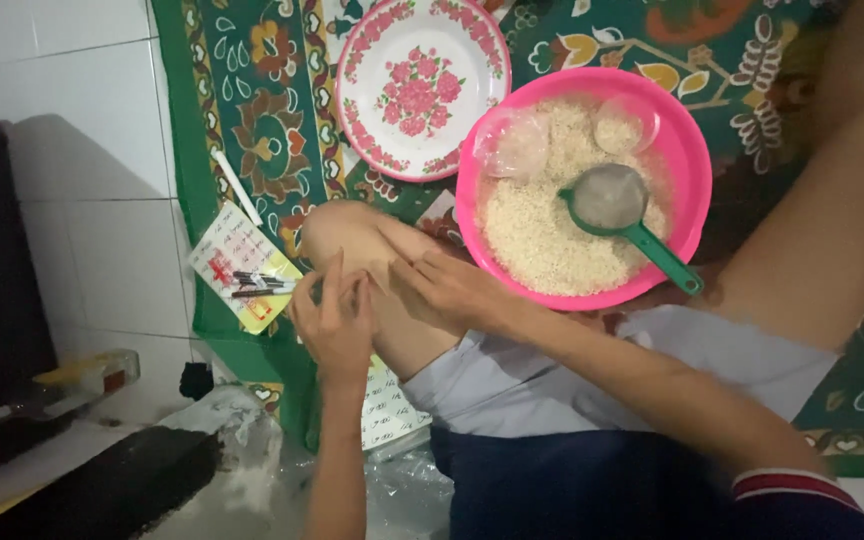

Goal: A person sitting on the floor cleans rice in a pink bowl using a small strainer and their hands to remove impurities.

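**Hands meeting at the knee, rice bowl to the right**

Fingers of your left hand (335, 322) and right hand (449, 290) pinch together over your bent knee (352, 235); whether they hold anything is too small to tell. Just right sits the glossy pink plastic bowl (687, 150), full of grainy rice (532, 235) with a green scoop (632, 215). Judging from that closeness, a shifted knee could tip the bowl and spill grains onto the patterned mat (252, 120).

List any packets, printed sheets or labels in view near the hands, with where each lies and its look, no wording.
Printed card: on the mat's left edge beside the left hand; rectangular, pale yellow with red marks.
Printed sheet: under the left forearm; white, lined.
Clear plastic bag: in the pink bowl, on the rice; crumpled, unprinted.
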